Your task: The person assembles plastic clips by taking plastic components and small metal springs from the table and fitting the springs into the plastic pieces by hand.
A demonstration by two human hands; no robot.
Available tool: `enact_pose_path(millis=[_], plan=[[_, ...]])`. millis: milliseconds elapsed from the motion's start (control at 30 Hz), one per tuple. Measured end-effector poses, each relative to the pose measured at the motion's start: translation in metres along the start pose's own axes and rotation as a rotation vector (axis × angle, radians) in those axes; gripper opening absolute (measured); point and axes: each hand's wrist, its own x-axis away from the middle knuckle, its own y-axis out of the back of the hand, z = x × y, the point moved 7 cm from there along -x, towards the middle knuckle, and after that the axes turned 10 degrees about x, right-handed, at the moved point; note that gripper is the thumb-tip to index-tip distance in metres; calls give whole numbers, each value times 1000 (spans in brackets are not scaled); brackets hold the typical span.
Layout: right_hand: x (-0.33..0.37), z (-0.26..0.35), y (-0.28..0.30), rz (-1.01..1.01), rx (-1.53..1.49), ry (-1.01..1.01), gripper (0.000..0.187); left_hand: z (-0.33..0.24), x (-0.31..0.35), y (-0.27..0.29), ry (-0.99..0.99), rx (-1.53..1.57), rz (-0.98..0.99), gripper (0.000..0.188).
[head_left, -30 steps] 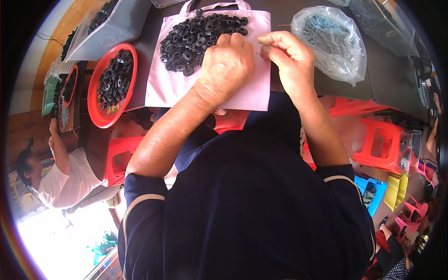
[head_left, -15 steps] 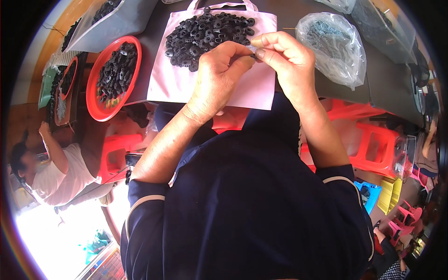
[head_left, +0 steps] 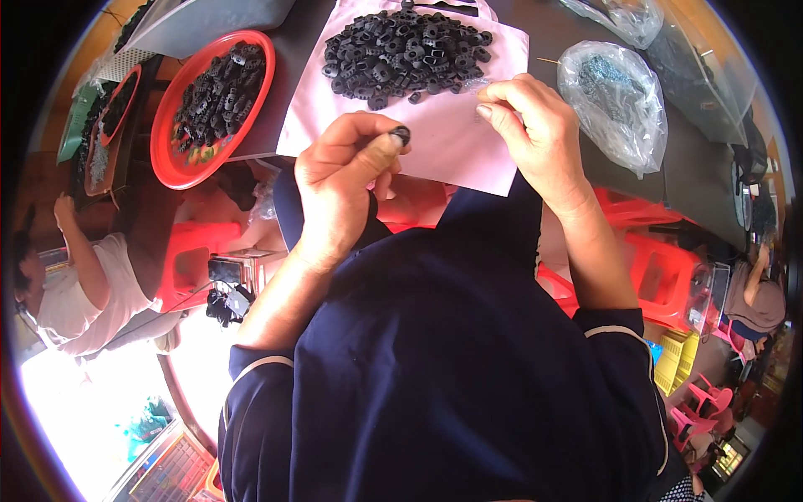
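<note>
My left hand [head_left: 347,171] is closed, pinching a small black cord lock [head_left: 401,134] between thumb and forefinger, just off the near edge of a pink cloth bag [head_left: 456,138]. My right hand [head_left: 535,125] hovers over the right side of that bag. Its thumb and forefinger are apart, beside a small cluster of shiny, see-through-looking bits [head_left: 473,85] too fine to make out. On the bag's far half lies a heap of black plastic cord-lock pieces [head_left: 401,54], with one loose piece at its near side.
A red round tray [head_left: 161,142] of black parts stands at left, below a grey bin [head_left: 201,29]. A clear plastic bag [head_left: 623,138] of fine grey-green bits lies right of the pink bag. Red stools [head_left: 661,276] stand below. Another person [head_left: 92,284] sits at far left.
My hands, earlier together over the pink bag, have parted. The left came nearer and leftward with the cord lock; the right moved slightly right. The whole view has shifted a little.
</note>
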Motion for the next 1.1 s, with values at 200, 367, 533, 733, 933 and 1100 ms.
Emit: enact_pose_path(millis=[200,367,533,733,933,1100], plan=[[-6,19,-27,20,474,233,10,0,9,18,6,69,-38,12],[-19,43,-50,15,335,268,13,-1,11,25,37,111,-83,11],[-21,40,-63,143,417,164,16,-1,11,34,57,129,-127,11],[-25,36,-74,161,541,212,11,-2,2,25,21,195,-95,11],[-26,19,-52,115,-334,-264,14,-2,-18,11,42,85,-91,13],[-20,14,-38,82,-801,-528,12,6,-37,-13,36,127,-12,15]])
